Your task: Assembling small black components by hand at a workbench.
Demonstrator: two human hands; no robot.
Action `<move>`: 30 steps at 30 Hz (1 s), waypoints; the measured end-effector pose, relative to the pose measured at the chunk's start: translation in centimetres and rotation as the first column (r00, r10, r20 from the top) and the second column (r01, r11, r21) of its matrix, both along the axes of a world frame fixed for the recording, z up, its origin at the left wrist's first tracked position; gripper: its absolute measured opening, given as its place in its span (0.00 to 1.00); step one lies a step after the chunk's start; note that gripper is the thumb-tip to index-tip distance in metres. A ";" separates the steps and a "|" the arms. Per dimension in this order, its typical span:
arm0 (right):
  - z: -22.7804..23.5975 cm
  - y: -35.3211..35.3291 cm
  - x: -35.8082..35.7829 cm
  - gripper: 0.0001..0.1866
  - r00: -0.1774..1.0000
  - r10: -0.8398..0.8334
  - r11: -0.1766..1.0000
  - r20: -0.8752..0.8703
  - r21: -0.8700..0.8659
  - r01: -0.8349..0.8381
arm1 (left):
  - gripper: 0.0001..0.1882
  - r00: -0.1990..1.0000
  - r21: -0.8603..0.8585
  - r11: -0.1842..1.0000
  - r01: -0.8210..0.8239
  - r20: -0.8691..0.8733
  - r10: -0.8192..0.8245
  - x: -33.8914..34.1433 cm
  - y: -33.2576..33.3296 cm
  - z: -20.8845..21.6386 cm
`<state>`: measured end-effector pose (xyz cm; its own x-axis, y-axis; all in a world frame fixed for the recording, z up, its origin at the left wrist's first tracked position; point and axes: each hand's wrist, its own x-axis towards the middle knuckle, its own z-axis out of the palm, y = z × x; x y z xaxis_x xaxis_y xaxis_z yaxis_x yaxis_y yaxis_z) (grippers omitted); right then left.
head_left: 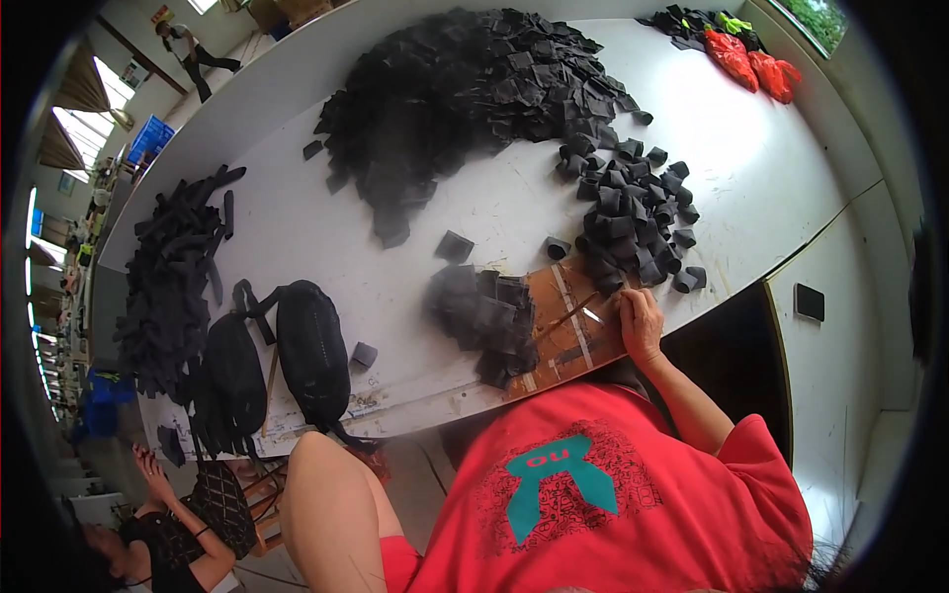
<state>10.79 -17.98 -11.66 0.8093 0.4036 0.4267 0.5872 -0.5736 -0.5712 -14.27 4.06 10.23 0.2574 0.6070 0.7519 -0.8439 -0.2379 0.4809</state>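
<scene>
My right hand (642, 324) is closed at the right side of a brown cardboard sheet (561, 356), its fingertips beside a heap of small black folded loops (623, 222). What the fingers hold, if anything, I cannot make out. Near them on the cardboard lie a thin brown stick (568, 314) and a small shiny strip (593, 315). A layered batch of flat black fabric-like pieces (484, 311) covers the cardboard's left part. My left arm (331, 514) is bent at the table's front edge; its hand is out of view.
A big mound of black pieces (465, 84) spreads across the back of the white table (751, 178). Two black pouches (312, 351) and a pile of black strips (168, 267) lie left. Red plastic bags (732, 57) sit back right, a phone (809, 302) right. Another person (178, 544) sits lower left.
</scene>
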 end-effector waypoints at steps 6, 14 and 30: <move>0.0 -0.1 -0.1 0.06 1.000 -0.012 1.000 -0.021 0.008 0.012 | 0.08 0.985 0.074 0.984 -0.165 -0.036 0.168 1.6 1.5 -0.5; 0.4 -0.5 -0.1 0.05 0.999 -0.039 0.999 0.003 -0.032 0.039 | 0.07 0.944 0.180 0.927 -0.330 0.060 0.324 8.4 4.3 0.0; 0.7 0.0 -0.3 0.03 1.000 0.022 1.000 -0.002 0.006 -0.022 | 0.09 -0.072 0.566 0.813 -0.133 -0.824 0.562 20.5 14.0 -24.7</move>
<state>10.51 -18.00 -10.92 0.8012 0.4185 0.4276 0.5983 -0.5570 -0.5760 6.25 18.01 -14.43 0.6438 0.7516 0.1437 0.5681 -0.5953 0.5682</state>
